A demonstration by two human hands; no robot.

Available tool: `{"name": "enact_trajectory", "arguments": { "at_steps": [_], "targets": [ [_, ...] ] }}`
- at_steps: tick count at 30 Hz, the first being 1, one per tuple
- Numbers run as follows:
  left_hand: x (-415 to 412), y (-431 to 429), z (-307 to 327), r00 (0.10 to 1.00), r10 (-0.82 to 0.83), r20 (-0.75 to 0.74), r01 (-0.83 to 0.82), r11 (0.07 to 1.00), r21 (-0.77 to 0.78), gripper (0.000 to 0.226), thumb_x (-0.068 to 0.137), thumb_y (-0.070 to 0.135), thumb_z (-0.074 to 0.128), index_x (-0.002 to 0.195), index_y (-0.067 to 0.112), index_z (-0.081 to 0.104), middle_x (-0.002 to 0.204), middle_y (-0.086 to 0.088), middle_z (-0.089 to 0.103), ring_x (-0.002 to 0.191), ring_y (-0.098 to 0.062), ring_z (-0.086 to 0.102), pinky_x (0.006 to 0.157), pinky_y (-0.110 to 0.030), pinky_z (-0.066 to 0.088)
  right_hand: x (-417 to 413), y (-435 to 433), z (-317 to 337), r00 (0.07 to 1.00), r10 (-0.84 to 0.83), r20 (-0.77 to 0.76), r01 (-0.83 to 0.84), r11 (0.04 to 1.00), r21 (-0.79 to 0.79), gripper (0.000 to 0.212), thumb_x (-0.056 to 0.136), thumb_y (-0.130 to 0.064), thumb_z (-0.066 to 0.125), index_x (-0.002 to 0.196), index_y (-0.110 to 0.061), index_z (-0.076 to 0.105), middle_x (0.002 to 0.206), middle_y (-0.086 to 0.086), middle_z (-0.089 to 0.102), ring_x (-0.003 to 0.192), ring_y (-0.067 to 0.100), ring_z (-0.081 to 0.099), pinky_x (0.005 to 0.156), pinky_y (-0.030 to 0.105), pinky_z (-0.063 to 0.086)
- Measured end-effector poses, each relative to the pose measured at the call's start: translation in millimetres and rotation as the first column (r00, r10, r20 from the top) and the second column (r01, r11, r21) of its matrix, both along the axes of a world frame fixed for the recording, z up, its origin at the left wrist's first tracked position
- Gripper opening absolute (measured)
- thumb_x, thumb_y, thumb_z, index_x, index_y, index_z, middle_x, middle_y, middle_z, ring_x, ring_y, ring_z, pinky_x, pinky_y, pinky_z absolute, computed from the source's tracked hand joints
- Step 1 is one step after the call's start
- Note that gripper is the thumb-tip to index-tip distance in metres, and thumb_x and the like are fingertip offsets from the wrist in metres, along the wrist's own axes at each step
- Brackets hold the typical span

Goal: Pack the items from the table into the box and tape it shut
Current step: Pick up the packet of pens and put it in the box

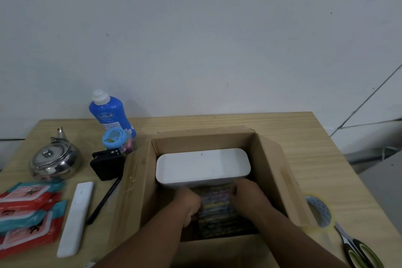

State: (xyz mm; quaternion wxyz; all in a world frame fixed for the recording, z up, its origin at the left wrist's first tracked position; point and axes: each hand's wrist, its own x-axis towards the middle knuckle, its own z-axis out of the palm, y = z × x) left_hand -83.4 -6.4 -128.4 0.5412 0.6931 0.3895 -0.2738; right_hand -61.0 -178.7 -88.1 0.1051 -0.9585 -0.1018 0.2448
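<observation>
The left hand (189,204) and right hand (247,193) grip the bundle (217,209) in the box (202,139); it could wedge against the tub (202,165)

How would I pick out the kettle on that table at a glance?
Find the open cardboard box in the middle of the wooden table, then look left. Beyond the black object beside the box, near the table's left edge, sits the kettle. It is the only shiny metal thing on that side, round-bodied with a knobbed lid.
</observation>
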Motion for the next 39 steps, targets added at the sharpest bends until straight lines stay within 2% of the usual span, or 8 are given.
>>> {"name": "enact_trajectory", "arguments": {
  "at_steps": [4,10,15,20,27,29,35,39],
  "targets": [
    [-3,5,9,0.995,-0.096,-0.022,0.096,0.995,-0.003,0.017,0.091,0.002,0.059,0.106,0.007,0.065,0.107,-0.017,0.067,0.095,-0.031,0.066,0.081,-0.038,0.061,2,3,-9,0.962,0.198,-0.187,-0.201,0.980,0.008,0.032,0.096,-0.015,0.056,0.124,-0.022,0.071,0.130,0.006,0.065,0.116,0.025,0.061,0.099,0.033,0.051],
    [-11,3,21,0.996,-0.093,0.015,0.094,0.989,-0.118,0.023,0.095,-0.003,0.053,0.112,0.008,0.065,0.105,-0.016,0.070,0.086,-0.026,0.068,0.058,-0.030,0.058,-2,4,-15,0.919,0.285,-0.273,-0.294,0.956,0.012,0.032,0.093,-0.015,0.059,0.122,-0.010,0.071,0.125,0.017,0.067,0.111,0.032,0.063,0.097,0.038,0.053],
    [-13,5,20,0.977,-0.212,0.028,0.213,0.969,-0.124,0.028,0.092,0.001,0.059,0.115,0.015,0.067,0.115,-0.010,0.070,0.102,-0.026,0.068,0.085,-0.038,0.062,0,1,-22,0.937,0.238,-0.255,-0.250,0.968,-0.014,0.029,0.093,-0.015,0.060,0.119,-0.012,0.072,0.124,0.013,0.067,0.107,0.030,0.064,0.096,0.041,0.055],
    [-12,-2,28,0.994,-0.106,0.015,0.107,0.978,-0.177,0.013,0.098,0.007,0.057,0.106,0.013,0.065,0.107,-0.010,0.073,0.098,-0.024,0.072,0.085,-0.037,0.062,2,3,-21,0.981,0.152,-0.119,-0.154,0.988,-0.002,0.014,0.091,-0.022,0.061,0.102,-0.019,0.068,0.115,0.008,0.068,0.103,0.024,0.065,0.080,0.029,0.049],
    [-18,-5,49,0.975,-0.221,0.004,0.216,0.946,-0.240,0.008,0.100,0.019,0.058,0.106,0.020,0.064,0.110,-0.008,0.073,0.101,-0.024,0.070,0.084,-0.036,0.060,7,4,-21,0.969,0.143,-0.199,-0.147,0.989,-0.002,0.038,0.092,-0.026,0.059,0.127,-0.015,0.067,0.126,0.008,0.067,0.111,0.023,0.064,0.089,0.028,0.051],
    [-20,-2,51,0.961,-0.275,0.028,0.276,0.945,-0.178,0.019,0.098,0.027,0.061,0.115,0.020,0.065,0.117,-0.007,0.071,0.107,-0.025,0.067,0.097,-0.040,0.055,6,5,-21,0.973,0.144,-0.178,-0.146,0.989,0.003,0.035,0.093,-0.025,0.060,0.125,-0.015,0.067,0.124,0.008,0.068,0.109,0.022,0.065,0.085,0.026,0.049],
    [-33,18,89,0.880,-0.340,0.331,0.348,0.937,0.036,0.034,0.101,0.039,0.055,0.132,0.026,0.059,0.128,0.003,0.064,0.113,-0.015,0.060,0.100,-0.037,0.049,5,-2,-13,0.999,0.035,0.019,-0.037,0.995,0.094,0.015,0.096,-0.033,0.060,0.104,-0.028,0.071,0.094,-0.006,0.070,0.083,0.008,0.066,0.075,0.027,0.056],
    [-47,64,118,0.720,-0.075,0.690,-0.002,0.994,0.110,0.023,0.101,0.024,0.058,0.118,0.035,0.068,0.109,0.020,0.069,0.102,0.003,0.065,0.097,-0.033,0.055,-5,23,26,0.983,-0.017,0.185,-0.049,0.937,0.346,0.028,0.100,-0.027,0.059,0.128,-0.024,0.063,0.085,-0.012,0.066,0.071,0.002,0.064,0.064,0.014,0.048]
  ]
}}
